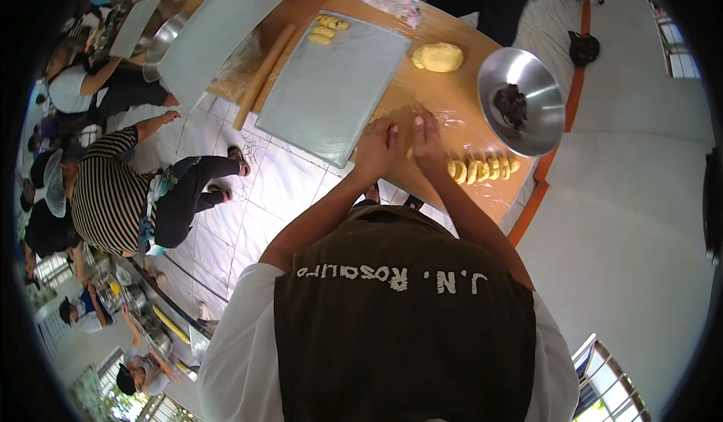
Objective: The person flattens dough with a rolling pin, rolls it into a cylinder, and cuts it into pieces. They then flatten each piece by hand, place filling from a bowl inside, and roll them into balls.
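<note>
My left hand (377, 142) is palm down at the near edge of a wooden table, just right of a grey metal baking tray (333, 83). My right hand (427, 139) lies close beside it, the two a little apart, over clear plastic film (452, 122). A bit of yellow dough shows by my right wrist; what is under the palms is hidden. Right of that wrist stands a row of several small yellow dough pieces (483, 170). A large lump of yellow dough (438, 57) lies beyond my hands. Several shaped dough pieces (322, 31) sit at the tray's far end.
A steel bowl (548, 105) with a dark brown filling (511, 105) stands at the right edge. A wooden rolling pin (264, 77) lies left of the tray. Beyond are a crumpled patterned cloth or bag (392, 5) and another tray (226, 26). Other people stand at the left.
</note>
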Demonstrator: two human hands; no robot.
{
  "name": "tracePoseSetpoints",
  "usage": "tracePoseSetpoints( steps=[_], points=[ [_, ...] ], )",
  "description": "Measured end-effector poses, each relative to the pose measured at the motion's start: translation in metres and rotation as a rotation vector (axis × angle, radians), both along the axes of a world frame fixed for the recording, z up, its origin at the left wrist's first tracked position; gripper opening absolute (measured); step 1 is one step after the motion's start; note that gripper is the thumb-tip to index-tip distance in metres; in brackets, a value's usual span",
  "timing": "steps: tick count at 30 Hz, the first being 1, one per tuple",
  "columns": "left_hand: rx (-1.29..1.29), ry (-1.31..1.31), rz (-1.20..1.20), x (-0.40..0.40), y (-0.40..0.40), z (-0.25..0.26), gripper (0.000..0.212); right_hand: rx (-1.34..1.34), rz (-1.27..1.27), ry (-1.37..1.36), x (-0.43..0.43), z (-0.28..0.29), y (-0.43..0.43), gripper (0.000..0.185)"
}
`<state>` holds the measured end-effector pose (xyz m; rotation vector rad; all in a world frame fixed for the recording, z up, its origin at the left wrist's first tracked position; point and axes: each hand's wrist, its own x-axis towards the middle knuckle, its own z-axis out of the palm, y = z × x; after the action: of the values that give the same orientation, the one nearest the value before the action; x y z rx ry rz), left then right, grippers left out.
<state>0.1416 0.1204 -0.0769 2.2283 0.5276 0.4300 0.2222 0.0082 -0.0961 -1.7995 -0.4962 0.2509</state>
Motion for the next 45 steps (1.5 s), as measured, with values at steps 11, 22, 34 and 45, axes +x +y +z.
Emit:
tracePoseSetpoints(
  steps=[11,22,34,45],
  points=[
    [-0.314,0.048,0.102,-0.013,-0.004,0.007,0.019,-0.25,0.057,0.041,-0.022,0.044,-0.029,0.03],
    [0.538,0.214,-0.118,0.016,-0.041,-0.02,0.037,-0.624,0.453,-0.474,-0.075,0.007,-0.092,0.058],
    [0.503,0.312,-0.162,0.016,-0.022,-0.024,0.055,-0.55,0.434,-0.507,-0.076,-0.008,-0.101,0.079],
    [0.607,0.383,-0.14,0.005,-0.015,-0.026,0.06,-0.543,0.433,-0.522,-0.077,-0.018,-0.103,0.082]
  ],
)
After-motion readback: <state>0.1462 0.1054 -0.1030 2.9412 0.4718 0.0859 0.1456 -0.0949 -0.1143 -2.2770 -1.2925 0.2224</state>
